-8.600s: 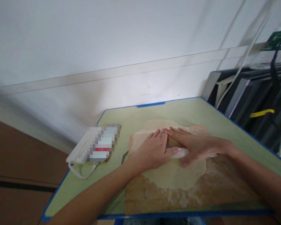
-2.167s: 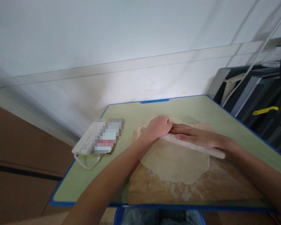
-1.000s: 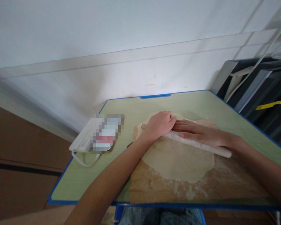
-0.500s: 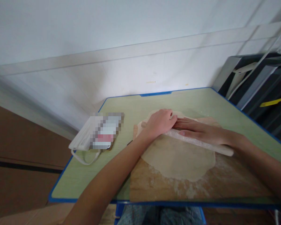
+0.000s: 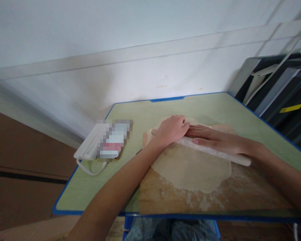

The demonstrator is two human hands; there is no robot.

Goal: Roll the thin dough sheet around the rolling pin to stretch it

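Note:
A sheet of dough [image 5: 193, 170], thin and wavy-edged, lies on a floured wooden board [image 5: 160, 202]. Across it, slanting down to the right, rests a pale rolling pin [image 5: 215, 153] dusted with flour. My left hand [image 5: 172, 129] is closed over the pin's left part, its fingers curled on the far side and partly hidden. On the pin's middle and right, my right hand [image 5: 215, 140] lies flat with fingers stretched out, their tips touching my left hand. The dough's far edge shows beyond both hands.
On the left of the green, blue-edged table [image 5: 130, 187] are a white case [image 5: 89, 147] with a strap and a blurred phone-like object [image 5: 115, 140]. A white wall [image 5: 140, 77] stands behind. Dark flat items [image 5: 288, 90] lean at the right edge.

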